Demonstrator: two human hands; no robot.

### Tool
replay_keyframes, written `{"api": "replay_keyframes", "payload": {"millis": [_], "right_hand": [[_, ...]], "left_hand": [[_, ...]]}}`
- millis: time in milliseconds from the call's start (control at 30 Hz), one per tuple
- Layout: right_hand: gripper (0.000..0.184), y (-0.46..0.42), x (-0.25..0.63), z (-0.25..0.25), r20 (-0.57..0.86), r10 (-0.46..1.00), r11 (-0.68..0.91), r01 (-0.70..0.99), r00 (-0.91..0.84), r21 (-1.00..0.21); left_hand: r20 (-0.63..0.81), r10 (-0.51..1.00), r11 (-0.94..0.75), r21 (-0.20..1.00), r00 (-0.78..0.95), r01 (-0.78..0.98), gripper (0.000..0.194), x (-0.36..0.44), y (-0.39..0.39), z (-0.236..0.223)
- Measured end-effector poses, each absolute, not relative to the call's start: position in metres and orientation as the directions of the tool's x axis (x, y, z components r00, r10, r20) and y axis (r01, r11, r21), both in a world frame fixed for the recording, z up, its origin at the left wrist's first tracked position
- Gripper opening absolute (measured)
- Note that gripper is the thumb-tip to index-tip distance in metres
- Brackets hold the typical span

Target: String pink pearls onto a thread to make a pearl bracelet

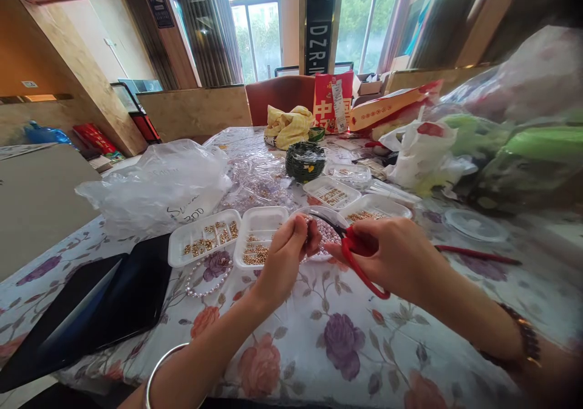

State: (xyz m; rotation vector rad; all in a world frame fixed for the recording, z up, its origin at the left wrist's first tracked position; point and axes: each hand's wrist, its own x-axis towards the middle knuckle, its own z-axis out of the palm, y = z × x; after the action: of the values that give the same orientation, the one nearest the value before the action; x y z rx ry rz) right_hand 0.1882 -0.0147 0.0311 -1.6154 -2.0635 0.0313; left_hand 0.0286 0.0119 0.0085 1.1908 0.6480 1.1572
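Observation:
My left hand (pixel 288 248) is closed in a pinch at the table's middle. Whatever lies between its fingertips is too small to make out. My right hand (pixel 401 254) grips red-handled scissors (pixel 359 260), whose dark blades point left and reach my left fingertips. Behind and below both hands sits a clear bowl of pink pearl beads (pixel 328 239), partly hidden by them. Left of my left hand stands a white divided tray (pixel 263 218) with gold beads. Another white tray (pixel 204 230) of gold pieces lies beside it. A pearl strand (pixel 200 292) curves on the cloth in front of the trays.
Two more white trays (pixel 331 192) with gold pieces lie beyond my hands, near a dark green coil (pixel 305 161). Plastic bags (pixel 157 184) stand at left; more bags (pixel 426 154) crowd the right. A black tablet-like slab (pixel 141 294) and a red stick-like tool (pixel 478 254) lie on the tablecloth.

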Motion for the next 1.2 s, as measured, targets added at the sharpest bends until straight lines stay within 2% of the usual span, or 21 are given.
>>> {"api": "replay_keyframes", "payload": {"millis": [533,1200], "right_hand": [[0.052,-0.017,0.1865,0.0349,0.417,0.893,0.319,0.89,-0.168,-0.324],[0.05,-0.0167,0.183,0.0314,0.326,0.935,0.252,0.912,-0.142,-0.324]], "left_hand": [[0.2,0.933,-0.091,0.936,0.299,-0.34,0.033,0.0282,0.0135,0.005],[0.208,0.942,-0.137,0.954,0.263,-0.266,0.035,0.03,0.0144,0.0051]]}}
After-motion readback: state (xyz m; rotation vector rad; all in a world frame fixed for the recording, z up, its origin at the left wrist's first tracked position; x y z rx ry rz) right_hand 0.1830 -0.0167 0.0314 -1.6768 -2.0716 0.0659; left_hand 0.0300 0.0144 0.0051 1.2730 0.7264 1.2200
